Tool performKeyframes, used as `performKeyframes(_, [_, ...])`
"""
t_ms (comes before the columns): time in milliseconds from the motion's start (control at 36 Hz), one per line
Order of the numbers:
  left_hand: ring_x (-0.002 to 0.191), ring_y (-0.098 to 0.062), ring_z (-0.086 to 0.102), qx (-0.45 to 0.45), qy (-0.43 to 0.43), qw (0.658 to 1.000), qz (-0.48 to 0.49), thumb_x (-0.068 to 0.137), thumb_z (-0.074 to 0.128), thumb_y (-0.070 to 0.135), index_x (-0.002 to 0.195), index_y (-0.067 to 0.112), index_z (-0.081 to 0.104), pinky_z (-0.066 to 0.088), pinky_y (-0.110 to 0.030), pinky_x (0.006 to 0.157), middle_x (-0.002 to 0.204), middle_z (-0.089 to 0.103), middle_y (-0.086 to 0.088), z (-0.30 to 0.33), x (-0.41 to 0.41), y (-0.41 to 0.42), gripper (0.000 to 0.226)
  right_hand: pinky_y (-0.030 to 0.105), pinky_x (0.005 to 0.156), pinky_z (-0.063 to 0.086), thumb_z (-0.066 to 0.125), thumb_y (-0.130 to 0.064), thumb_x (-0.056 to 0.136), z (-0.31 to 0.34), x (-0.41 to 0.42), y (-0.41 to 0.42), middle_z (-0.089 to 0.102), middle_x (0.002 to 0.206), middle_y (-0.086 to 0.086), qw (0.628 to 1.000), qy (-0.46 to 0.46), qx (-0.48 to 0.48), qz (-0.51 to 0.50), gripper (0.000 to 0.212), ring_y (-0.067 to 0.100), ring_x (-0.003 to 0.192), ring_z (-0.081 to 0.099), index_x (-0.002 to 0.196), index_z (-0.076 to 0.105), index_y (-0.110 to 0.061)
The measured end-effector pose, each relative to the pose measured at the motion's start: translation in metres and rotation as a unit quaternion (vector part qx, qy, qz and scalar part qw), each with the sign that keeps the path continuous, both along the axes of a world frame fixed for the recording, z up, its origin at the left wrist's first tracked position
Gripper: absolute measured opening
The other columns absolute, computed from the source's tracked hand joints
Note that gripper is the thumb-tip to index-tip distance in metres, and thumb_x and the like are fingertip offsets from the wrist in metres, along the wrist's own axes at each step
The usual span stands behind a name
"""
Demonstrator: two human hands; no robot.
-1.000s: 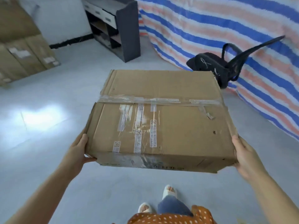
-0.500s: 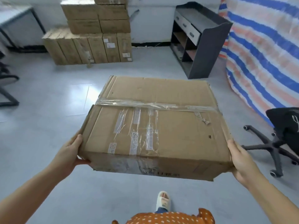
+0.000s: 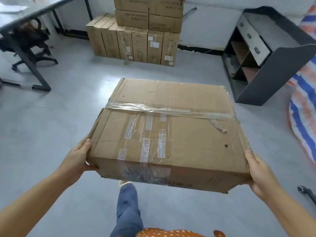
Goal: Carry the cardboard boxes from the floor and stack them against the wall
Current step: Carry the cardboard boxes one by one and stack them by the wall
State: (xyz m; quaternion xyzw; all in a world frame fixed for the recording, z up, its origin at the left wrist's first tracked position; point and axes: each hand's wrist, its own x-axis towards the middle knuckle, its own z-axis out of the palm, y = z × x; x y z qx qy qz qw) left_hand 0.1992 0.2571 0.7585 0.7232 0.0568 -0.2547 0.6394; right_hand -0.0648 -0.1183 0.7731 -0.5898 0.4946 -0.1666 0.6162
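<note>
I carry a wide, flat cardboard box [image 3: 172, 127] in front of me, above the grey floor; clear tape runs across its top. My left hand [image 3: 77, 157] grips its near left corner, thumb on the top edge and fingers under it. My right hand [image 3: 260, 171] grips the near right corner the same way. Ahead, a stack of cardboard boxes [image 3: 136, 31] stands against the white wall: a row of upright narrow boxes on the floor with larger boxes on top.
A dark shelf unit with drawers [image 3: 266, 53] stands at the right, beside a striped tarp [image 3: 304, 106]. A desk [image 3: 29, 23] with an office chair [image 3: 29, 43] under it is at the left. A chair caster [image 3: 306, 190] shows near my right arm. Open floor lies between me and the stack.
The view has swung left, and the stack against the wall is now straight ahead and nearer. The black chair has slid out to the right. Both hands keep their hold on the box.
</note>
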Motion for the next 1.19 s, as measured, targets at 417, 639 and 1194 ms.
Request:
performKeyframes(417, [0.114,-0.023,0.049,0.005,-0.007,1.0,0.025,0.105,0.033,0.026,0.129,0.037,0.049,0.053,-0.048,0.071,0.131,0.053,0.003,0.019,0.274,-0.02,0.03,0.05,0.072,0.037,0.033,-0.039,0.103,0.002,0.275,-0.017,0.067,0.095,0.003,1.0,-0.014,0.01,-0.003,0.029,0.031,0.089,0.053,0.113,0.058,-0.029])
performKeyframes(639, [0.119,-0.026,0.049,0.008,-0.003,1.0,0.024,0.105,0.033,0.027,0.128,0.034,0.049,0.053,-0.05,0.072,0.133,0.053,0.002,0.015,0.38,-0.061,0.029,0.052,0.071,0.04,0.034,-0.039,0.103,0.005,0.38,-0.057,0.067,0.1,0.001,1.0,-0.013,-0.001,-0.018,0.035,0.034,0.089,0.057,0.13,0.052,-0.026])
performKeyframes(1194, [0.12,-0.028,0.05,0.003,-0.003,0.997,0.074,0.104,0.034,0.027,0.142,0.029,0.044,0.056,-0.053,0.068,0.141,0.05,0.001,0.009,0.655,-0.256,0.039,0.049,0.071,0.038,0.036,-0.044,0.099,0.015,0.678,-0.264,0.064,0.087,0.008,1.0,-0.008,-0.012,0.025,0.028,0.031,0.086,0.051,0.101,0.06,-0.03])
